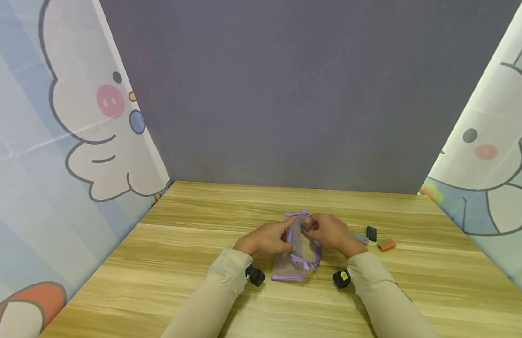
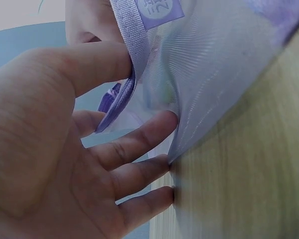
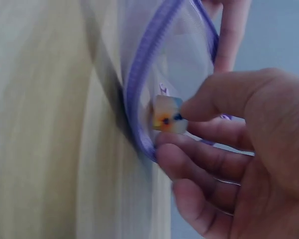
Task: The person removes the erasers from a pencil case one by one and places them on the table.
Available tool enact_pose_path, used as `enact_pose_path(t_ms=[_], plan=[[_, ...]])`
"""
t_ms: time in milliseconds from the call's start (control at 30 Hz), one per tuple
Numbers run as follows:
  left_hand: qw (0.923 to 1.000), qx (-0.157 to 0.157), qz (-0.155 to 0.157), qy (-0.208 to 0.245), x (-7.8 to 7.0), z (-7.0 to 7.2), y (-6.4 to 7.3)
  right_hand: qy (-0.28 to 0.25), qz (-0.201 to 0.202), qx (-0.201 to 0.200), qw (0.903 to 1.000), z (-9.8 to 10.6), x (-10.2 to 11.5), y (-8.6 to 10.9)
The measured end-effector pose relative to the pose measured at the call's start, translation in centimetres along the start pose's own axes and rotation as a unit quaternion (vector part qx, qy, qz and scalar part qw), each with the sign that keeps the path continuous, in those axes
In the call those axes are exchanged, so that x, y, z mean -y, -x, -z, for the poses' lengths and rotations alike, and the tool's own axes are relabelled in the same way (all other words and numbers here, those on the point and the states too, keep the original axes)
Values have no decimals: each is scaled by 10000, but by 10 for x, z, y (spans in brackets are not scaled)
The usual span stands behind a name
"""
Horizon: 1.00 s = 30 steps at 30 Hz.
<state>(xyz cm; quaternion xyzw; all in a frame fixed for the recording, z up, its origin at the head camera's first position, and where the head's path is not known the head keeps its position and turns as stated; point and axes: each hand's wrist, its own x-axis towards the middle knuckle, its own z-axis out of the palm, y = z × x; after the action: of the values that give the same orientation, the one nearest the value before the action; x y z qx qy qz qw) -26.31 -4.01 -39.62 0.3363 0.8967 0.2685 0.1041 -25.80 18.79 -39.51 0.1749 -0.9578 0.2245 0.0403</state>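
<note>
A see-through mesh zip pouch (image 1: pixel 287 267) with purple edging lies on the wooden table, its mouth spread apart. My left hand (image 1: pixel 270 241) holds one side of the mouth; in the left wrist view the thumb hooks over the purple zip edge (image 2: pixel 131 47) and the other fingers reach along the mesh. At the opening, my right hand (image 1: pixel 331 231) pinches a small piece (image 3: pixel 168 114) between thumb and fingers. Its end is patterned in yellow, orange and blue, and its kind cannot be made out. A zip pull (image 3: pixel 163 89) shows just behind it.
Right of the pouch lie a small black flat item (image 1: pixel 371 233), an orange and green block (image 1: pixel 386 244) and a grey-blue piece (image 1: pixel 360 238) partly behind the right wrist. A grey panel (image 1: pixel 269 103) stands at the table's back, with cartoon-print cloths on both sides.
</note>
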Motion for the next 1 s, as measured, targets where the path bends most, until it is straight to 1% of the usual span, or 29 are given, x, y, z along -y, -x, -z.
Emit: enact_pose_path(t_ms=[267, 433, 833, 1000], plan=[[9999, -78, -130, 43, -1, 1, 0, -4, 102, 483, 9988, 8, 0, 0], [9998, -35, -163, 82, -1, 1, 0, -53, 90, 688, 9976, 11, 1, 2], [10000, 15, -69, -50, -2, 1, 0, 10, 213, 879, 9959, 12, 2, 5], [9999, 2, -81, -87, -2, 1, 0, 93, 283, 965, 9949, 11, 2, 5]])
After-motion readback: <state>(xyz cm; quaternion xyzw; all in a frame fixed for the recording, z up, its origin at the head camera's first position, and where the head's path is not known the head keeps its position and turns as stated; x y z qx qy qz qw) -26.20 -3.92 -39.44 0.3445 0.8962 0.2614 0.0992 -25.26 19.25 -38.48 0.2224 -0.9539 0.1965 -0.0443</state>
